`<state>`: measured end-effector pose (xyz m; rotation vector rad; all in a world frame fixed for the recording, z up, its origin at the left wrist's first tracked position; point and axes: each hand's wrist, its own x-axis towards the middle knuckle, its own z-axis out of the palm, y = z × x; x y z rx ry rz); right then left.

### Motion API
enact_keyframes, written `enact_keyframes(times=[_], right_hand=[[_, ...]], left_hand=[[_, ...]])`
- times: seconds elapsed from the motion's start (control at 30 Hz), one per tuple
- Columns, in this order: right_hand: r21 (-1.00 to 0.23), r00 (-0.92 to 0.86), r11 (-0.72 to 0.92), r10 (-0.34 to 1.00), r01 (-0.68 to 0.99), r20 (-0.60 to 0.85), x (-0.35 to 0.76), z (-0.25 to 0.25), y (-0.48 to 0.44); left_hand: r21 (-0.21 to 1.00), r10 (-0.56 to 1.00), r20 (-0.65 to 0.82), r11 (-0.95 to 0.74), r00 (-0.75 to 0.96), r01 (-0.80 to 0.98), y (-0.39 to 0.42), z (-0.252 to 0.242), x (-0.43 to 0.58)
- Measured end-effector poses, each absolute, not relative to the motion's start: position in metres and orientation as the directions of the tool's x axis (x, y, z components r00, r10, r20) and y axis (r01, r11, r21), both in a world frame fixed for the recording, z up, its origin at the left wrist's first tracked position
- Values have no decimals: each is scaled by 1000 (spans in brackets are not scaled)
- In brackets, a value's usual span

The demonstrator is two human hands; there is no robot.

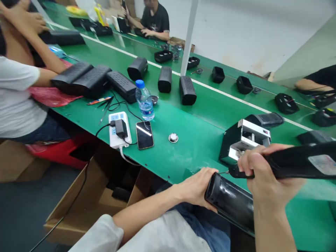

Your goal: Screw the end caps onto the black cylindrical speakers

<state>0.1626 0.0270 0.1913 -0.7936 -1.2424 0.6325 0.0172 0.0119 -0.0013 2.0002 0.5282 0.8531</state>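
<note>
My left hand (196,185) is closed around the end of a glossy black speaker housing (231,197), held tilted at the table's near edge over my lap. In my right hand (265,171) is a black electric screwdriver (294,162) with a pale label. Its thin bit points left, its tip close to the fingers of my left hand and the end of the housing. Just beyond my right hand stands a black and silver screw feeder (246,138), partly covered by that hand. Whether the bit touches the housing, I cannot tell.
On the green table (199,122) are a water bottle (145,101), a phone (145,134), a power strip (118,129) and a small round metal part (173,137). Several black housings (187,90) stand along it. A cardboard box (78,199) is below. Co-workers sit left, across and right.
</note>
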Motion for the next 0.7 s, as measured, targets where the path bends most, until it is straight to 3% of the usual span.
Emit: enact_keyframes(times=[0.47,0.57,0.63,0.7], right_hand=[[-821,258,571,794,-7,550,157,187,22],[-843,176,535,827,48,535,161,203,17],[-799,208,588,772,123,601,172,223,19],[-692,311,674,620,258,720,189,245,23]], left_hand=[[854,667,395,-520,632,15,6,2,14],[877,687,332,-476,646,56,6,7,10],[875,687,283,-470,669,112,9,9,9],[862,676,257,-483,691,152,11,11,7]])
